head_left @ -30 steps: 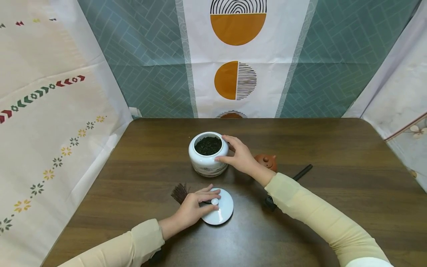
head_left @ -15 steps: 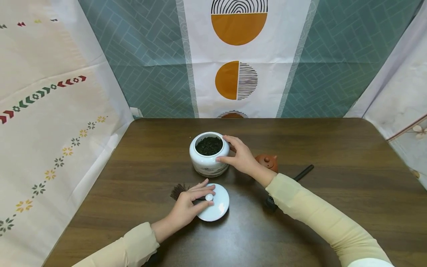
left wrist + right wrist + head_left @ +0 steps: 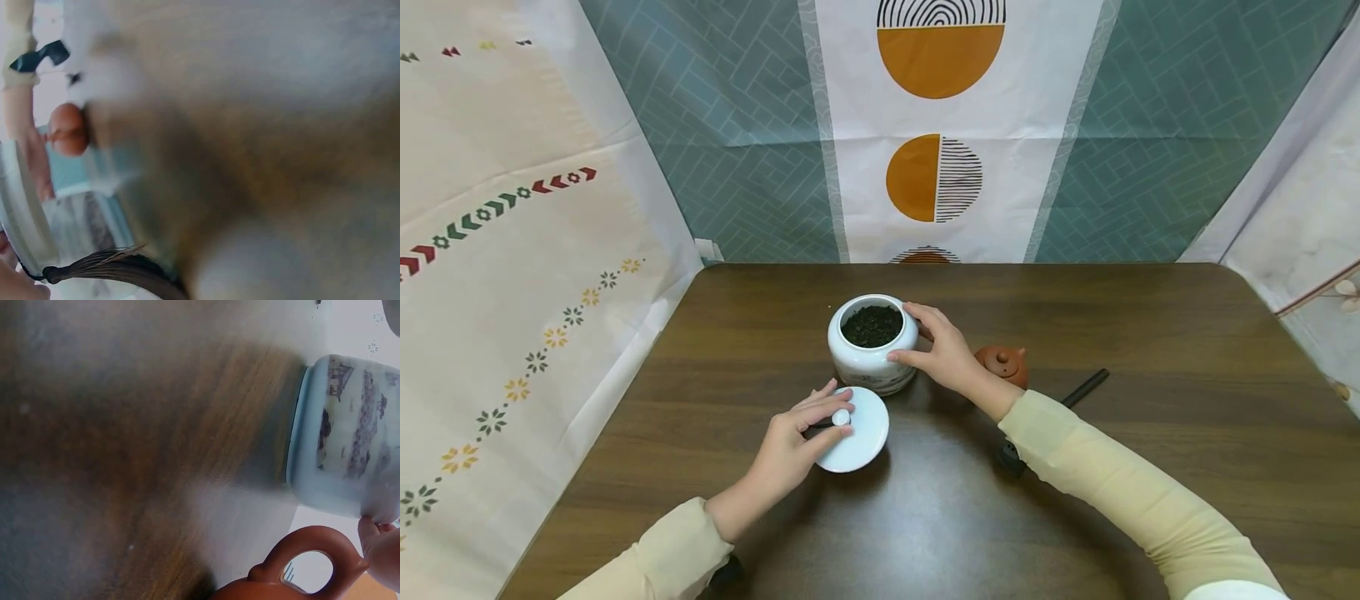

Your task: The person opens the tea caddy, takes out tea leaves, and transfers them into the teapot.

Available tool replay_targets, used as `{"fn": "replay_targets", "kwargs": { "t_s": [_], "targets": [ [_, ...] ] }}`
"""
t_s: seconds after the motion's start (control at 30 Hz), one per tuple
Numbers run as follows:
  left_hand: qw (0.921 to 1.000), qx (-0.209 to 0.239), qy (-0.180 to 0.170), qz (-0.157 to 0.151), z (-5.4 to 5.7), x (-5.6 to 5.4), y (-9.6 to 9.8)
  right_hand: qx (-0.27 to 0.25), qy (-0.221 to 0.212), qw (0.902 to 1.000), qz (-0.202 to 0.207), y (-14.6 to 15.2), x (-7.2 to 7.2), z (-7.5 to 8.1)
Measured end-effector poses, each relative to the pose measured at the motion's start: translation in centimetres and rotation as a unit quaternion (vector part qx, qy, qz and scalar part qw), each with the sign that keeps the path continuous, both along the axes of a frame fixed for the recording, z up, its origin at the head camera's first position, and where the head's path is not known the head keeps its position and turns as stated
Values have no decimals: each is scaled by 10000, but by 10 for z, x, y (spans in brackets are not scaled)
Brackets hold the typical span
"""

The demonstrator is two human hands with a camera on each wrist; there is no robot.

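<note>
A white porcelain jar lid is in my left hand, fingers and thumb pinching its round knob. Its shadow falls on the table, so it appears raised; the left wrist view has the lid edge-on. Just beyond stands a white tea jar, uncovered, with dark loose tea leaves inside. My right hand holds the jar's right side, thumb in front and fingers behind. In the right wrist view the jar stands on the table. A brown bristle brush lies by the left hand, mostly hidden in the head view.
A reddish-brown clay teapot stands right of the jar, partly behind the right forearm. Beyond the sleeve lies a black stick, its near end hidden. The brown wooden table ends at hanging cloths at the back.
My left hand has carried the lid left and away from me, up toward the jar's front, covering the brush bristles. My right hand and the jar stay in place.
</note>
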State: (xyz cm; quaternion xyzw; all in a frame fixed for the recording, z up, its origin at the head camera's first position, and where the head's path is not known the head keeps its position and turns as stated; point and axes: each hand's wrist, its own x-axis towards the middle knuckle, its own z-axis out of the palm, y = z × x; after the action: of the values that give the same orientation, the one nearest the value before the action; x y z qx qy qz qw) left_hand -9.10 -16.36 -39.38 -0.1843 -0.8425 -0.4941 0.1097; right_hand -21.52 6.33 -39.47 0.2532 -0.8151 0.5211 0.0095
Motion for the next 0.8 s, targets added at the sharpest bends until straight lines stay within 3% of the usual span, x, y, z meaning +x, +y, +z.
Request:
{"fn": "replay_targets", "kwargs": {
  "t_s": [0.13, 0.53, 0.8],
  "targets": [
    [9996, 75, -164, 224, 14, -4, -7, -28, -73, 10000, 25, 0, -1, -1],
    [9982, 36, -126, 591, 58, -26, -23, -210, -150, 9997, 28, -1, -2, -5],
    [9967, 185, -40, 793, 77, -46, -29, -382, -93, 9992, 39, 0, -2, -6]
  ]
}}
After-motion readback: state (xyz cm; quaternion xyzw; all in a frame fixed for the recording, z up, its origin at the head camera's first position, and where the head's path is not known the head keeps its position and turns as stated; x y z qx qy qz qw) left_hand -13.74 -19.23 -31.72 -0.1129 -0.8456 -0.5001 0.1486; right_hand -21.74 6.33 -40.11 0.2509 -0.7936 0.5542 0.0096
